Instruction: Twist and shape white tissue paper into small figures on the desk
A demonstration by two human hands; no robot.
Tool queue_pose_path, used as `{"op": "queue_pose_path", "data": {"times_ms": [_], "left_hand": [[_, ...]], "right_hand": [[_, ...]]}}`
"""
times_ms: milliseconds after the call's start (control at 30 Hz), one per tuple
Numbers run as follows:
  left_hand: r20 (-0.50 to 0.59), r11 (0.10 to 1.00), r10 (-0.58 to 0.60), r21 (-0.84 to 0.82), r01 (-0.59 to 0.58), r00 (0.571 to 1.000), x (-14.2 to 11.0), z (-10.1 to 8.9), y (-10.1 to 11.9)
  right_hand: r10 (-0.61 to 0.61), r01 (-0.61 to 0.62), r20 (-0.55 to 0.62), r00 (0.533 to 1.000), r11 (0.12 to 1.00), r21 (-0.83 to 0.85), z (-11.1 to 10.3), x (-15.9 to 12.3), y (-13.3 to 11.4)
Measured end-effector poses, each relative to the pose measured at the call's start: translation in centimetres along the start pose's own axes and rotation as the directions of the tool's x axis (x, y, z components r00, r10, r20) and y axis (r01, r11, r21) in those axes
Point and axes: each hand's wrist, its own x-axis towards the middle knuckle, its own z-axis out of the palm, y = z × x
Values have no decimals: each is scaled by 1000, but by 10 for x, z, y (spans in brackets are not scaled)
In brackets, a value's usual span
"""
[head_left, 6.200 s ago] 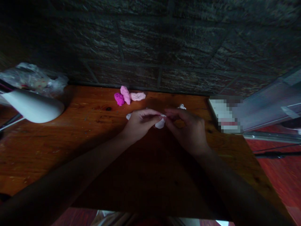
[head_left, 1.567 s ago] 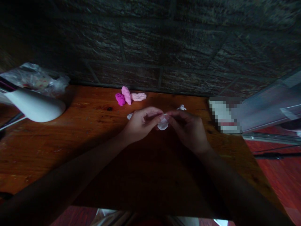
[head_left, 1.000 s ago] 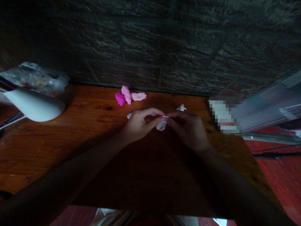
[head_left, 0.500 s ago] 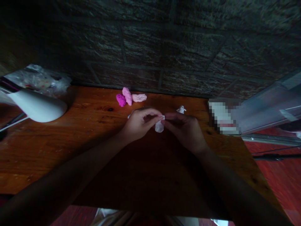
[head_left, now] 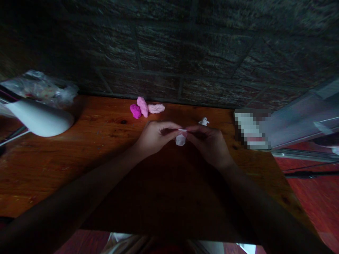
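Note:
Between my two hands hangs a small, thin, whitish piece (head_left: 180,139), pale and slightly see-through, with a brighter strip along its top edge. My left hand (head_left: 156,135) pinches it from the left with thumb and forefinger. From the right, my right hand (head_left: 209,141) pinches its other side the same way. Just behind my right hand a small white figure (head_left: 203,121) stands on the table. Farther back lie three lumps that look like modelling clay: a magenta lump (head_left: 135,111), a pink lump (head_left: 142,106) and a pale pink lump (head_left: 156,108).
The wooden table (head_left: 106,148) meets a dark stone-like wall (head_left: 159,49) at the back. At left stand a white lamp-like object (head_left: 43,120) and a crumpled clear plastic bag (head_left: 45,90). A blurred-out pale box (head_left: 251,130) sits at the right beside a translucent panel (head_left: 302,113).
Both hands stay at nearly the same spot. The whitish piece has turned and shifted slightly between the fingers, its shape changing from a wide flap to a narrower one.

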Motion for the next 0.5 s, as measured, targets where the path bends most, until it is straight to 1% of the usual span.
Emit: {"op": "queue_pose_path", "data": {"times_ms": [67,133,200,267,333,400,433,500], "left_hand": [[1,999,4,35,-4,1000,0,-1,1],[25,992,39,123,-42,999,0,-3,5],[64,970,84,222,-96,994,0,-4,9],[65,956,88,274,-102,994,-1,-4,11],[16,965,46,258,-48,999,-1,-2,11],[-32,978,-23,205,29,999,-1,0,9],[-39,983,-56,175,62,998,-1,1,8],[0,984,-127,126,126,992,-1,3,7]], "right_hand": [[2,-3,33,999,999,32,1,-1,1],[8,-11,70,998,999,49,2,-1,1],[7,-9,87,996,1000,25,3,-2,2],[-4,6,83,997,1000,-18,3,-3,2],[-17,20,81,997,999,-34,4,-2,3],[-15,16,77,997,1000,-16,3,-1,4],[-9,9,76,997,1000,2,3,0,4],[-3,1,74,997,999,33,2,1,4]]}}
